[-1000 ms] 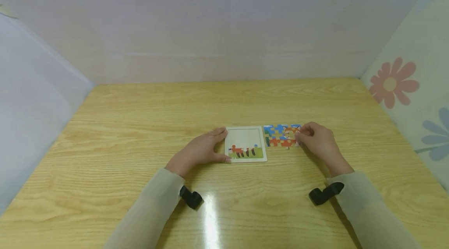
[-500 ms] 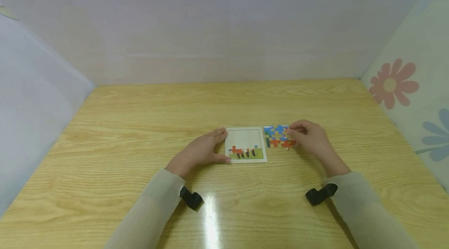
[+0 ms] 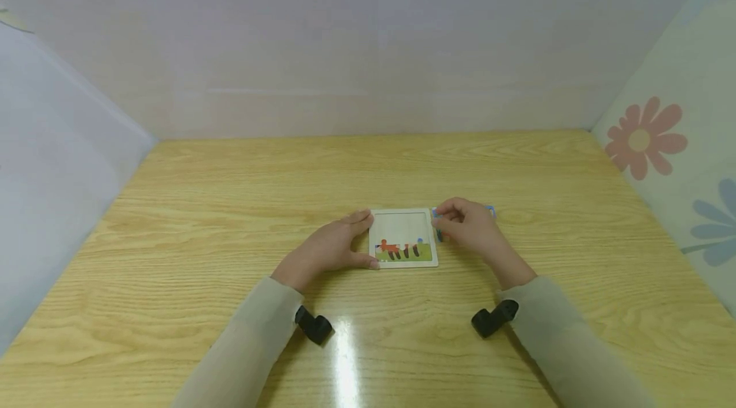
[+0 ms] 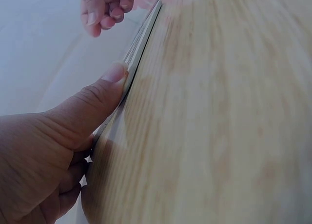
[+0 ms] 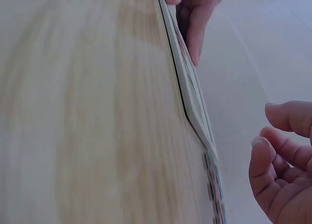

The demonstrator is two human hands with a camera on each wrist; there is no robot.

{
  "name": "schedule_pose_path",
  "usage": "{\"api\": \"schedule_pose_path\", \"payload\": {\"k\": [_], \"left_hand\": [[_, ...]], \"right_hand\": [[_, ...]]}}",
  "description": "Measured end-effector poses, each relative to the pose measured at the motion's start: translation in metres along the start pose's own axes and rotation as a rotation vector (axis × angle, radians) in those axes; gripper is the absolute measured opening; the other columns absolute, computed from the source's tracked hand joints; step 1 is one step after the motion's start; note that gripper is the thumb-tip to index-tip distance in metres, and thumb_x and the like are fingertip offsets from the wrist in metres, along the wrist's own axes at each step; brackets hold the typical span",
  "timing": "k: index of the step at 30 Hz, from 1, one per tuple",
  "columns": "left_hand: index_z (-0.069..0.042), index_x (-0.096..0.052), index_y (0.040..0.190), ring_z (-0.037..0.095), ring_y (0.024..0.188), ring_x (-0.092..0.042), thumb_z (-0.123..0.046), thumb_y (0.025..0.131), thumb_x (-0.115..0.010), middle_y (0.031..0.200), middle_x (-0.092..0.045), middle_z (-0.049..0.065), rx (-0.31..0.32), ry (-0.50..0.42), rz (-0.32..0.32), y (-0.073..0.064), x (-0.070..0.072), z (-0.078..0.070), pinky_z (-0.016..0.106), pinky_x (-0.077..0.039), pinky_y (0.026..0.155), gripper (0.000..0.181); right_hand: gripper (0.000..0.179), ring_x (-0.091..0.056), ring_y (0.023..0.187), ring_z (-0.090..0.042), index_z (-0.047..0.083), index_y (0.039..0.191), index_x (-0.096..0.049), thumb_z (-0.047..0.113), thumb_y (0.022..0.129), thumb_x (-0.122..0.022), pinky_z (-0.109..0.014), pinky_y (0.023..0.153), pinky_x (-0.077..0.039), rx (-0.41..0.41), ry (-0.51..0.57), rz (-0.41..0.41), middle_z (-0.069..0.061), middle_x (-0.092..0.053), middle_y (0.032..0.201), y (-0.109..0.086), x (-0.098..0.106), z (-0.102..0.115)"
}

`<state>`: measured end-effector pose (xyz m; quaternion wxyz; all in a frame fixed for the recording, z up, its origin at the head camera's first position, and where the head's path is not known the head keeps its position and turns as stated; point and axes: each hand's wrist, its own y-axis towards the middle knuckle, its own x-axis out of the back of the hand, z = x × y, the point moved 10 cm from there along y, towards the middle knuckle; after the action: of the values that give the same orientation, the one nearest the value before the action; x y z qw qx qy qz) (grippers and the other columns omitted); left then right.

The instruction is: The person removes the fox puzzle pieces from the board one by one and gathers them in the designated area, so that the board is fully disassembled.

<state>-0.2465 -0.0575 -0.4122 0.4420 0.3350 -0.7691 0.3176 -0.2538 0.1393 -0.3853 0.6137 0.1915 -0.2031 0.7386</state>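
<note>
A white-rimmed puzzle tray (image 3: 402,211) lies flat on the table; in the head view, pieces with red, dark legs and green fill its lower strip. My left hand (image 3: 329,246) grips the tray by its left side, thumb at the near corner and fingers at the far one. Over the loose puzzle pieces (image 3: 491,211) beside the tray hovers my right hand (image 3: 473,229), hiding most of them. The right wrist view has that hand's thumb (image 5: 287,117) and fingertips apart, and no piece shows between them. The pieces' edges (image 5: 214,185) run along from the tray's corner.
The wood-grain table (image 3: 259,184) ends at a pale back wall (image 3: 368,44). A side wall with printed flowers (image 3: 639,138) borders it at the right. Black wrist cameras (image 3: 313,325) hang below both sleeves.
My right hand has moved left, from the right end of the loose pieces to those by the tray's right edge. The left hand and tray have stayed put.
</note>
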Motion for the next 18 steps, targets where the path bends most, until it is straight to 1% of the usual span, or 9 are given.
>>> {"api": "schedule_pose_path", "payload": {"k": [4, 8, 13, 18], "left_hand": [[-0.009, -0.027, 0.146, 0.027, 0.139, -0.023, -0.057, 0.075, -0.067, 0.154, -0.02, 0.004, 0.008, -0.001, -0.003, 0.001, 0.0, 0.001, 0.042, -0.026, 0.111, 0.095], [-0.009, -0.028, 0.146, 0.027, 0.139, -0.024, -0.058, 0.074, -0.067, 0.154, -0.021, 0.004, 0.012, -0.005, -0.01, 0.001, 0.0, 0.001, 0.042, -0.027, 0.11, 0.096], [-0.009, -0.028, 0.146, 0.027, 0.138, -0.026, -0.057, 0.074, -0.068, 0.153, -0.022, 0.004, 0.012, -0.011, -0.013, 0.001, 0.001, 0.001, 0.041, -0.028, 0.11, 0.096], [-0.009, -0.028, 0.146, 0.027, 0.138, -0.026, -0.057, 0.074, -0.068, 0.153, -0.022, 0.004, 0.005, -0.009, -0.017, 0.001, 0.001, 0.001, 0.042, -0.028, 0.11, 0.096]], "right_hand": [[0.025, -0.053, 0.073, -0.017, 0.003, 0.106, -0.062, 0.02, 0.087, -0.064, -0.026, 0.06, -0.047, 0.006, -0.007, 0.04, -0.008, -0.06, 0.09, 0.003, -0.014, 0.007], [0.026, -0.052, 0.076, -0.019, 0.003, 0.106, -0.062, 0.019, 0.086, -0.065, -0.027, 0.062, -0.046, 0.029, -0.011, 0.077, -0.008, -0.059, 0.089, 0.006, -0.026, 0.015], [0.027, -0.054, 0.075, -0.016, 0.004, 0.106, -0.063, 0.019, 0.084, -0.067, -0.027, 0.064, -0.046, 0.055, -0.053, 0.13, -0.006, -0.06, 0.089, 0.007, -0.041, 0.025], [0.028, -0.056, 0.077, -0.016, 0.005, 0.107, -0.064, 0.02, 0.084, -0.068, -0.028, 0.067, -0.047, 0.044, -0.076, 0.181, -0.005, -0.061, 0.09, 0.008, -0.054, 0.031]]}}
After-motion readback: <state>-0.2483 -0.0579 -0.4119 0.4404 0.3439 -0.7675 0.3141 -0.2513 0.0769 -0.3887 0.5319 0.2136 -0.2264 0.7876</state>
